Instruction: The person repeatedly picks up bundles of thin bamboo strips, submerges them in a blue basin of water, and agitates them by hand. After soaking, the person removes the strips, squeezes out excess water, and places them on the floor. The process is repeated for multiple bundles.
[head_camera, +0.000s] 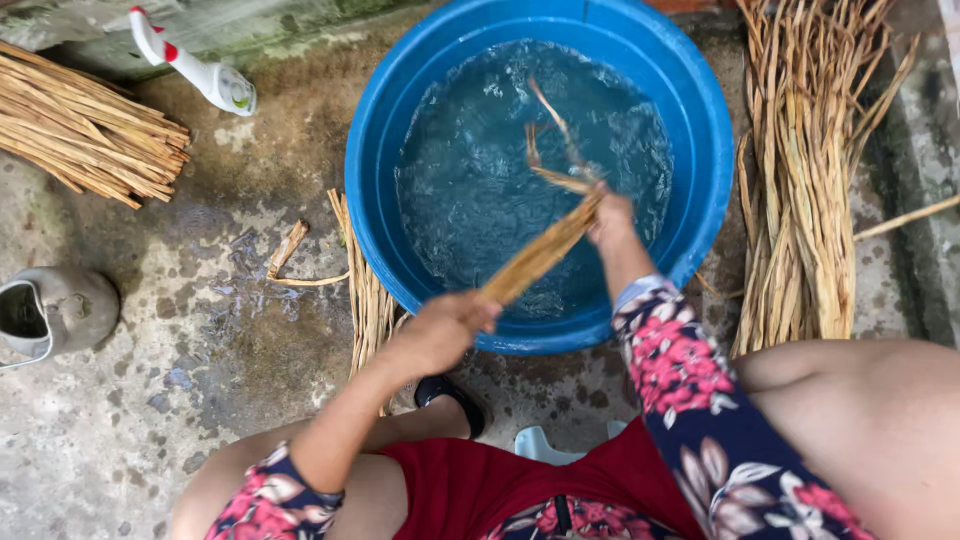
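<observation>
A blue plastic basin (710, 150) full of rippling water stands on the concrete in front of me. My left hand (440, 330) grips the near end of a bundle of dried straw strands (540, 255) at the basin's front rim. My right hand (612, 220) holds the same bundle farther along, over the water. The bundle's loose far tips (550, 140) dip into the water and are blurred.
A pile of dried straw (800, 170) lies right of the basin. A tied straw bundle (85, 130) lies far left, more strands (368, 290) by the basin's left side. A white and red spray bottle (195, 65) lies behind; a grey shoe (55, 310) sits at left.
</observation>
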